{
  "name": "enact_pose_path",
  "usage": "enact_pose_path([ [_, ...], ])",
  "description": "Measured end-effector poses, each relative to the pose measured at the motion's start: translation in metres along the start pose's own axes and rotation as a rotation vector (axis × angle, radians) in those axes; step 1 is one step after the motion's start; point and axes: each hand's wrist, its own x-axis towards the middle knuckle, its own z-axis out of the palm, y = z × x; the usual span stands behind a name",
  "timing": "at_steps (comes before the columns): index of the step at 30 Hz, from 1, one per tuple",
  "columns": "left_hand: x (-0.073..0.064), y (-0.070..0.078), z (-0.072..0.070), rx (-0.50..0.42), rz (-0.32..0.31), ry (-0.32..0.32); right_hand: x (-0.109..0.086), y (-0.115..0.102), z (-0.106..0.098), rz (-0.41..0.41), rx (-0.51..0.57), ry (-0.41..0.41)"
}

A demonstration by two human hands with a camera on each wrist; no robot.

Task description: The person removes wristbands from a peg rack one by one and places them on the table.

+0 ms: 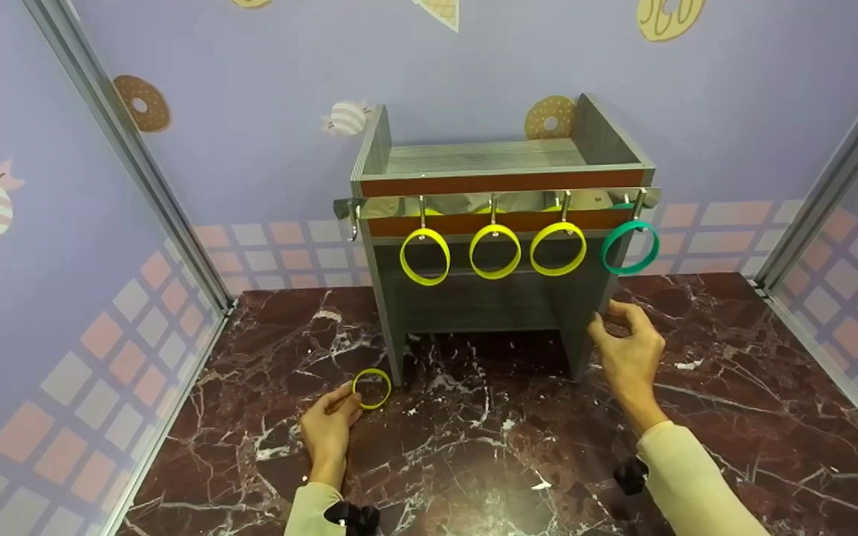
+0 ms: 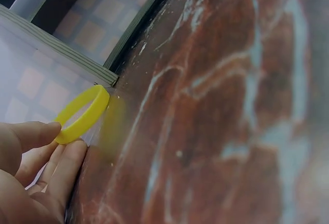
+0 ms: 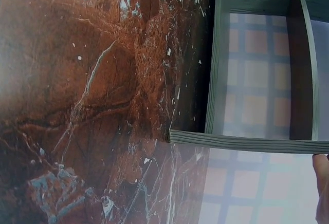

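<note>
My left hand pinches a yellow wristband between thumb and fingers, low over the tabletop near the shelf's front left foot. In the left wrist view the thumb lies on the band's near side. My right hand holds the right side panel of a grey wooden shelf, thumb at its front edge; its other fingertips are partly hidden. A metal hook rail spans the shelf front. From its hooks hang three yellow wristbands and a green wristband at the right.
A further hook is at the rail's left end. Dark red marbled tabletop lies under the shelf. Lilac patterned panels with metal corner posts stand behind and at both sides.
</note>
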Motion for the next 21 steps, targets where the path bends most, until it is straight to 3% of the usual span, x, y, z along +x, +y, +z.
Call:
enact_pose_path([
  [8,0.0,0.003,-0.002,0.396,0.122,0.082,0.0,0.0,0.001,0.0,-0.003,0.01],
  [15,-0.005,0.011,0.001,0.379,0.184,0.064,-0.001,0.001,0.003,-0.015,0.008,0.02],
  [21,-0.01,0.029,0.008,0.348,0.219,0.029,-0.001,0.003,0.003,-0.024,0.02,0.023],
])
